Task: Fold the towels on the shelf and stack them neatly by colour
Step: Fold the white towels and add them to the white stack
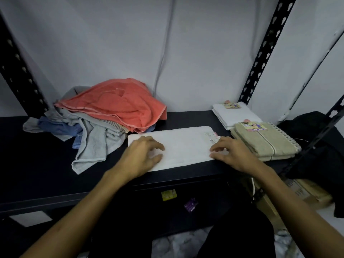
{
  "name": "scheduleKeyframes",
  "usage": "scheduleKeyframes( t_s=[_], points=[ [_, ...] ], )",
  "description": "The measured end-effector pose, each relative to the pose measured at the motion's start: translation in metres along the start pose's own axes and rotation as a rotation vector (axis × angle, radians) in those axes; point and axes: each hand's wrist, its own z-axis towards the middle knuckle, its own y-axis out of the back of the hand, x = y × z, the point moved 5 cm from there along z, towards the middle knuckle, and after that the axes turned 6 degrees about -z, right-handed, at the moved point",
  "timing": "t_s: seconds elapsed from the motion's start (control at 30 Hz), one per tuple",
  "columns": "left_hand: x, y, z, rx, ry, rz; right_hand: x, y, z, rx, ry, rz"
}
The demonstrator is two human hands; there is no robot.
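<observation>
White towel [178, 146], half-folded, on shelf [46, 174]: left hand [143, 155] and right hand [232, 153] press flat, fingers relaxed. Risk: uneven pressure skews next fold.

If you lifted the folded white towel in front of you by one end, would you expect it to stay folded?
Probably not. The white towel is soft cloth lying flat in a long strip, so it would likely sag and unfold; the heap of towels beside it drapes limply. It looks light. With the left hand and right hand at either end, lifting both together should keep it tidy.
</observation>
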Motion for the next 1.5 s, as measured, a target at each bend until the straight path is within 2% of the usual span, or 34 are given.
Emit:
scheduleKeyframes(
  t_s=[0.07, 0.3, 0.53, 0.77, 0.9, 1.0, 1.13, 1.23, 1.33, 1.43, 1.5],
  points=[
    [-0.019, -0.023, 0.001, 0.037, -0.043, -0.023, 0.017, -0.011, -0.001, 0.003, 0.079, -0.025],
    [-0.034, -0.041, 0.007, -0.042, -0.173, 0.114, 0.03, -0.025, -0.005, -0.055, 0.181, -0.164],
    [-0.032, -0.036, 0.005, -0.024, -0.045, -0.039, 0.032, -0.02, -0.013, -0.083, 0.208, -0.11],
    [-0.041, -0.045, -0.011, -0.061, -0.25, 0.046, 0.029, -0.023, -0.017, -0.084, 0.259, -0.109],
    [-0.045, -0.05, -0.019, -0.091, -0.362, 0.117, 0.03, -0.024, -0.019, -0.047, 0.252, -0.104],
    [-0.048, -0.052, -0.021, -0.091, -0.418, 0.161, 0.025, -0.017, -0.012, -0.017, 0.158, -0.012],
    [-0.042, -0.046, -0.023, -0.051, -0.477, 0.214, 0.003, -0.01, 0.009, -0.142, 0.003, -0.261],
    [-0.021, -0.029, -0.027, -0.028, -0.447, 0.231, -0.002, -0.021, 0.008, -0.059, -0.074, -0.234],
    [-0.007, -0.014, -0.031, 0.022, -0.365, 0.207, 0.003, -0.025, -0.008, -0.099, -0.096, -0.212],
    [-0.01, -0.008, -0.026, 0.163, -0.164, 0.09, 0.008, -0.022, -0.014, -0.103, -0.114, -0.298],
    [-0.019, -0.007, -0.014, 0.198, -0.057, 0.072, 0.009, -0.016, -0.008, -0.096, -0.157, -0.342]
  ],
)
